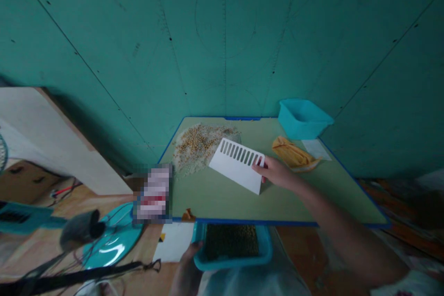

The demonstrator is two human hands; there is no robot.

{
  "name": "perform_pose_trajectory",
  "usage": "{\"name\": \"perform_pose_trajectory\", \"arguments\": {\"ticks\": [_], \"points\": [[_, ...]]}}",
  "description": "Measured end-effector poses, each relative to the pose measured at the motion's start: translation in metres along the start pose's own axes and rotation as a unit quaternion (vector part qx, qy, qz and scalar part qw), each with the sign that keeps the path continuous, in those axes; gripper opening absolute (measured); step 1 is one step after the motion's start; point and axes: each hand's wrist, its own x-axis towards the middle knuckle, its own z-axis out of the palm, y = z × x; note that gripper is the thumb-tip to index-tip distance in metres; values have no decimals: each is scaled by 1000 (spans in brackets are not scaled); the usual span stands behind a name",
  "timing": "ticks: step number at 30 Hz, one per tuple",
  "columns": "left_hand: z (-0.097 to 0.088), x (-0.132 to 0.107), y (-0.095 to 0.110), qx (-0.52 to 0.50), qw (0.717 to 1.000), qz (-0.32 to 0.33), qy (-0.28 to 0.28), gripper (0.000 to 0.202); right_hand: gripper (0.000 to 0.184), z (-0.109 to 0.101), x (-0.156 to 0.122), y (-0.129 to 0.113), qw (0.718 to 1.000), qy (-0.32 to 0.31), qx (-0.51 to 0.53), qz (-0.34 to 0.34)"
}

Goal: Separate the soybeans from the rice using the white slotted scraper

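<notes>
My right hand (pixel 275 172) is closed on the right edge of a white slotted scraper board (pixel 237 164), which rests tilted on the green table (pixel 277 203). Just left of the board lies a pile of yellowish grains mixed with pale powder (pixel 198 145). Below the table's front edge, my left hand (pixel 187 268) grips the left side of a teal tray (pixel 232 245) filled with dark green grains.
A teal tub (pixel 303 118) stands at the table's back right corner, with a yellow cloth (pixel 292 153) and a white paper (pixel 315 148) beside it. A blurred packet (pixel 154 193) sits at the table's left edge. A teal plate (pixel 113 240) and wires lie on the floor at the left.
</notes>
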Motion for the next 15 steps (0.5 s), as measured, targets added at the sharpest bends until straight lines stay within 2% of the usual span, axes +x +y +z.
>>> {"name": "perform_pose_trajectory", "arguments": {"ticks": [5,9,12,15], "points": [[12,-9,1,-7,1000,-7,19,23,20,-19,9,4,1000,10,-4,-7],[18,-12,2,13,997,35,73,39,18,-33,15,-1,999,43,3,-22],[15,-10,-1,9,997,12,78,52,16,-42,20,-11,997,65,6,-38],[2,-1,-5,-3,998,-27,62,52,16,-54,30,-25,996,73,-3,-53]]}}
